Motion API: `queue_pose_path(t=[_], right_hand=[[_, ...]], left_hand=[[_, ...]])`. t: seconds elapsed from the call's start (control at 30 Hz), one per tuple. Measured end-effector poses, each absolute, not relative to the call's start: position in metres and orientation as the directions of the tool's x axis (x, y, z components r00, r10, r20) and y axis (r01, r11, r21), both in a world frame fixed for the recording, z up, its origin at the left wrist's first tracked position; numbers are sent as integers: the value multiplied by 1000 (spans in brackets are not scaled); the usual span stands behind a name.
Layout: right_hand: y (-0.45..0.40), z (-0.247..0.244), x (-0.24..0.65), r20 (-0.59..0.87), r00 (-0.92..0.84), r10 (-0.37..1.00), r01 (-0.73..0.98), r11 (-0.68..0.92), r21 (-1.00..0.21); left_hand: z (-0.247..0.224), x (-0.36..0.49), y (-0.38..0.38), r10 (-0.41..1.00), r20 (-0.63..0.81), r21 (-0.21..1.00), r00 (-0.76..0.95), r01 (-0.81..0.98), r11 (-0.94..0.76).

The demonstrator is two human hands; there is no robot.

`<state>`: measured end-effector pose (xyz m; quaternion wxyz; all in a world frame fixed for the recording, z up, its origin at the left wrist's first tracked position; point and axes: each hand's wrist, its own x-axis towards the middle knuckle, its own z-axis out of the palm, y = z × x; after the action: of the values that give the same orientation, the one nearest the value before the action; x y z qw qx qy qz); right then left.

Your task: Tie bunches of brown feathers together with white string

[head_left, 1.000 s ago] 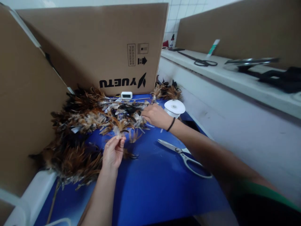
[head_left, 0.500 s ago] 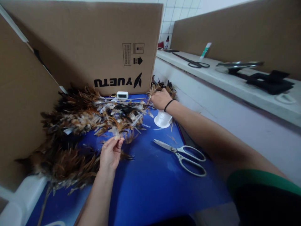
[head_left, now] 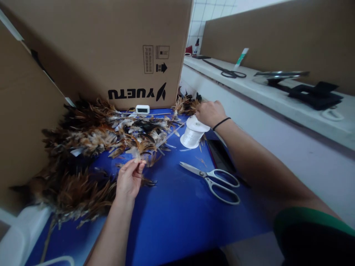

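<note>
My left hand [head_left: 129, 179] is closed in a pinch on a small tuft of brown and whitish feathers [head_left: 140, 147], just in front of the larger feather pile. My right hand [head_left: 211, 112] is stretched forward, closed, above and behind a white spool of ribbon or thread [head_left: 191, 136]. Its fingertips are turned away, so what they hold, if anything, is hidden. Beyond it lies a second clump of brown feathers [head_left: 184, 104]. Silver-handled scissors [head_left: 210, 181] rest on the blue table [head_left: 166, 221], between my forearms.
Brown and black feathers [head_left: 94, 138] cover the table's left and back. A small white digital timer [head_left: 142, 109] stands before a cardboard box [head_left: 83, 48]. On the ledge [head_left: 249, 79] at right are black scissors [head_left: 233, 74], a glue stick [head_left: 242, 57] and a black strap item [head_left: 316, 96].
My right hand has moved right and slightly back from the rear feather clump, uncovering the top of the spool. My left hand keeps its pinch. The view has shifted slightly.
</note>
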<state>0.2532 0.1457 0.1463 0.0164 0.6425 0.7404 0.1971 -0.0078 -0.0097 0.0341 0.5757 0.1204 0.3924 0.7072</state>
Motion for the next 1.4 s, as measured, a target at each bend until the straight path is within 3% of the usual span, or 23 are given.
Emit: queue_pose_path(t=[0.37, 0.57, 0.7, 0.8, 0.9, 1.0, 1.13, 1.23, 1.33, 1.4], right_hand=[[152, 140, 267, 309, -171, 935, 970, 104, 220], [126, 139, 283, 331, -81, 940, 971, -1, 241], [88, 138, 292, 420, -44, 906, 983, -35, 178], [57, 140, 296, 361, -102, 927, 994, 83, 69], [33, 138, 291, 96, -429, 898, 886, 439, -149], [22, 127, 266, 81, -622, 779, 700, 600, -388], [19, 98, 205, 173, -588, 790, 497, 521, -694], [22, 76, 164, 120, -600, 791, 237, 318, -918], [23, 64, 147, 4, -627, 779, 149, 125, -981], [20, 63, 147, -18, -592, 806, 222, 141, -965]], left_hand=[[34, -7, -9, 908, -273, 707, -317, -707, -34], [37, -8, -10, 900, -294, 695, -321, -718, -29], [34, -12, -10, 903, -277, 694, -327, -719, -47], [32, -13, -9, 906, -264, 701, -332, -711, -56], [34, -11, -10, 909, -259, 709, -326, -703, -51], [36, -8, -13, 915, -256, 711, -311, -702, -39], [37, -5, -15, 923, -258, 732, -284, -681, -5], [36, -6, -16, 925, -263, 736, -273, -677, 10], [36, -7, -15, 937, -245, 737, -248, -676, 14], [37, -7, -15, 944, -225, 756, -242, -655, 12]])
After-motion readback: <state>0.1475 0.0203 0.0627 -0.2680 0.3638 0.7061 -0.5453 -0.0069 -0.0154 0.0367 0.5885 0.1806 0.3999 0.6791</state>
